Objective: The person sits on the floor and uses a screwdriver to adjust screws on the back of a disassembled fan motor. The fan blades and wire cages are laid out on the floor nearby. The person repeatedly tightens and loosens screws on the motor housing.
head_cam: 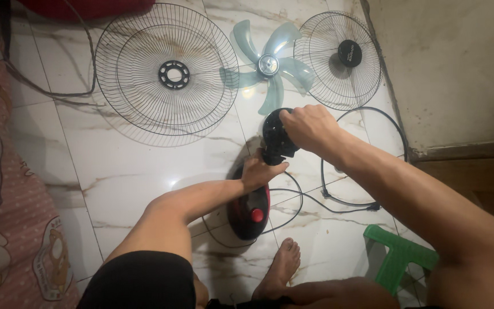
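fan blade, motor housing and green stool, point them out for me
fan blade (pixel 268 65), head view, on its silver centre hub
motor housing (pixel 275 137), head view, on its black side between the hands
green stool (pixel 398 252), head view, on its seat top

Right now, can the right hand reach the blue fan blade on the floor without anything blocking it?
Probably yes. The right hand grips the black motor housing, and the blue fan blade lies flat just beyond it on bare tile. Nothing stands between them, though the hand must first let go.

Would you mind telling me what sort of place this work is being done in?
Most likely a room in a home, not a workshop: the fan parts lie on a marble-patterned tiled floor, a pink cartoon-print mattress or bedding lies alongside, and a green plastic stool stands by the person's bare foot.
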